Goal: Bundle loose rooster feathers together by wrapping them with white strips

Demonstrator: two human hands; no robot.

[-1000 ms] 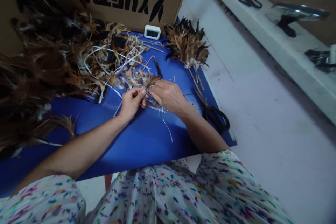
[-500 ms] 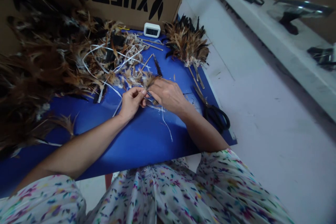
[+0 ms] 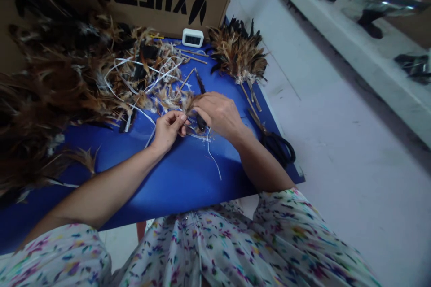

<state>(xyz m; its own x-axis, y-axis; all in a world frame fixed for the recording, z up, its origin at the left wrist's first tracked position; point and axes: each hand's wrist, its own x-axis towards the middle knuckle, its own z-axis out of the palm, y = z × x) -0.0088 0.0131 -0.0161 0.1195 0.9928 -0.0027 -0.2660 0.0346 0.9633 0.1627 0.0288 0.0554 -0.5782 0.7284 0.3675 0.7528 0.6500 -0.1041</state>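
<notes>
1. The white clock (image 3: 193,38) stands at the far side of the blue tabletop (image 3: 161,188), directly before the cardboard box (image 3: 151,19), whose lettering reads upside down.
2. A small feather tuft (image 3: 189,102) is on the near side of the clock, between the two hands.
3. The left hand (image 3: 167,132), nearer the person than the clock and slightly to its left, has thumb and forefinger pressed together, pinching the base of the tuft.
4. The right hand (image 3: 220,114), on the clock's near right, has bent fingers reaching to the tuft; whether they pinch it cannot be told. A dark piece (image 3: 201,123) lies partly hidden beneath them.
5. A thin white thread (image 3: 213,158) trails toward the person, farther from the clock than both hands.
6. Left of the clock spreads a heap of brown and black feathers (image 3: 77,76).
7. Right of the clock lies a feather bundle (image 3: 239,54) with sticks.
8. Scissors (image 3: 269,138) lie to its near right.
</notes>
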